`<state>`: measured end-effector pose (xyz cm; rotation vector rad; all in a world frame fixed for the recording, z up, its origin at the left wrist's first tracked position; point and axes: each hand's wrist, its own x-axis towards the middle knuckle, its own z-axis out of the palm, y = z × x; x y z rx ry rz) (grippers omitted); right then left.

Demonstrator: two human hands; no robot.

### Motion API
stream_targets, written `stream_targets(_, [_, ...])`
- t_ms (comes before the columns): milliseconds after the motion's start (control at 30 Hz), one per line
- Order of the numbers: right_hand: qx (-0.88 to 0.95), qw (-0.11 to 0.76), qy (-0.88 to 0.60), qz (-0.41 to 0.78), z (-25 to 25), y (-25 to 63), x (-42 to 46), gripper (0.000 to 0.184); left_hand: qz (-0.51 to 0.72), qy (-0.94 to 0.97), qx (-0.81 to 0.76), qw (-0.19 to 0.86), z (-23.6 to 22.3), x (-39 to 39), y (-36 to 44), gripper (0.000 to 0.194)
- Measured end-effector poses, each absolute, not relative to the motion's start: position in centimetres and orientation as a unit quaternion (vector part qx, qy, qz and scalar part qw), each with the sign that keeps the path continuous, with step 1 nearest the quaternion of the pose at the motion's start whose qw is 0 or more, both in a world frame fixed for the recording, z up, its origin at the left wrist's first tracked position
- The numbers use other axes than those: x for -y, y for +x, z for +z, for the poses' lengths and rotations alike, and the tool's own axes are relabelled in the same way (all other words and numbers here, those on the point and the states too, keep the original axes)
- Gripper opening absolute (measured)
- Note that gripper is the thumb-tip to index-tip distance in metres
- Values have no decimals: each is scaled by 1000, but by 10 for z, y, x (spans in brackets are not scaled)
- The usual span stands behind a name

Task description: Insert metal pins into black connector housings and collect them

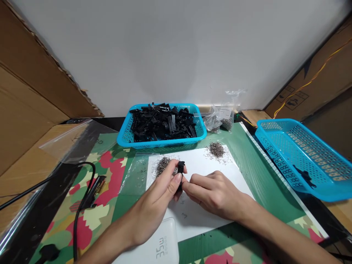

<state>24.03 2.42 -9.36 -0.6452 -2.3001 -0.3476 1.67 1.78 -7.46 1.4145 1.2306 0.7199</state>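
My left hand (162, 189) is closed on a small black plastic part (180, 167), held upright above a white paper sheet (189, 227). The thumb presses its near side, and the part's lower end is mostly covered by fingers. My right hand (211, 190) is pinched against the lower right side of that part; whatever its fingertips hold is too small or hidden to make out. Close behind the left hand lies a pile of small bent metal pieces (162, 167). A second pile of small metal pieces (216, 149) lies at the sheet's far right corner.
At the back stands a blue basket (162, 143) heaped with black plastic parts. Another blue basket (310, 146) at right holds a few black pieces. Plastic bags (220, 119) stand behind. A white power bank (154, 245) and a black cable (79, 205) lie near my left forearm.
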Motion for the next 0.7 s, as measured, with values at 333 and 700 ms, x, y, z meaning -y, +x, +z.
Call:
stream_targets(333, [872,405,-248,-123,-95,242,-26,29,323,562,-467,601,-62,-17,27,67])
stream_targets(700, [856,446,-243,-99,-92,242,-25,19,321,513,-363,708,-56,-26,28,34])
